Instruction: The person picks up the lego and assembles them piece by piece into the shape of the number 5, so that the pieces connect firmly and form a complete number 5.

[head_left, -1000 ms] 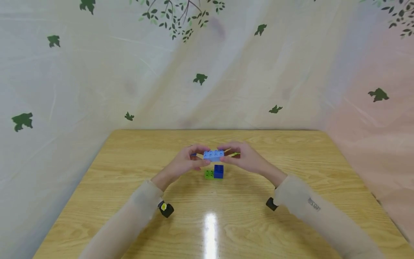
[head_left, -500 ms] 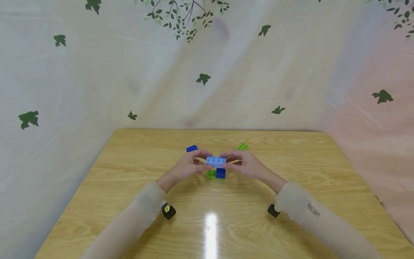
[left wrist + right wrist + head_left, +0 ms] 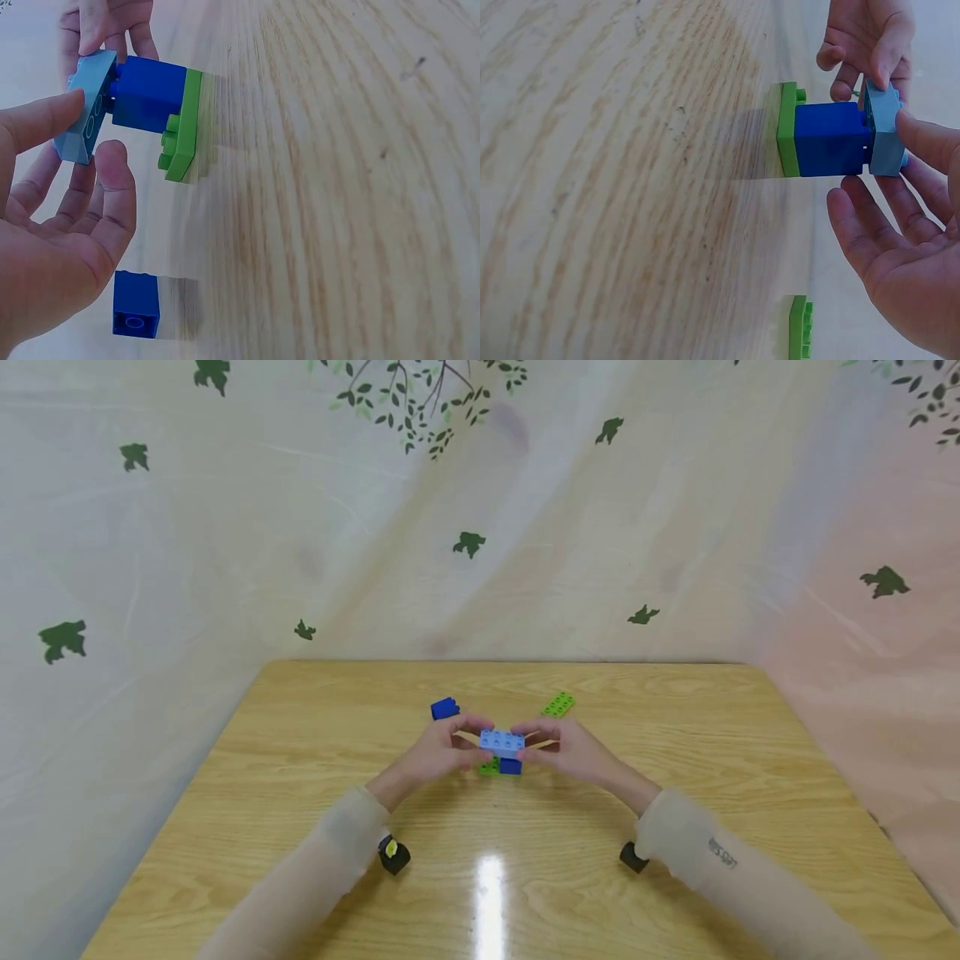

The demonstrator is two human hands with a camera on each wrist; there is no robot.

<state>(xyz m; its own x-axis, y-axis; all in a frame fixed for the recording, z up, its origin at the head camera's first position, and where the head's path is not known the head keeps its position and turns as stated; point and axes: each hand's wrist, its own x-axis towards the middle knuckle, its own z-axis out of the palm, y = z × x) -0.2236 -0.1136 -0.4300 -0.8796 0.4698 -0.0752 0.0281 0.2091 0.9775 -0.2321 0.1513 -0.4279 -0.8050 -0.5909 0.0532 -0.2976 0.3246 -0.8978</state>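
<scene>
Between my two hands is a light blue brick (image 3: 502,742) with studs on top. My left hand (image 3: 431,752) pinches its left end, and my right hand (image 3: 573,750) pinches the right end. Directly beneath it stands a dark blue brick (image 3: 829,139) on one end of a green studded plate (image 3: 187,127). Both wrist views show the light blue brick (image 3: 88,112) right at the dark blue brick's studs, some of which still show in the narrow gap. Whether the two touch, I cannot tell. The head view hides much of the dark blue brick (image 3: 511,767) behind the light blue one.
Another dark blue brick (image 3: 444,708) lies on its side just beyond my left hand. Past my right hand lies a second green plate (image 3: 558,704). The wooden table (image 3: 300,710) ends at a fabric backdrop (image 3: 390,568) printed with leaves and birds.
Both hands have lowered the light blue brick toward the dark blue brick, covering more of it in the head view. The loose blue brick and far green plate have come into fuller view.
</scene>
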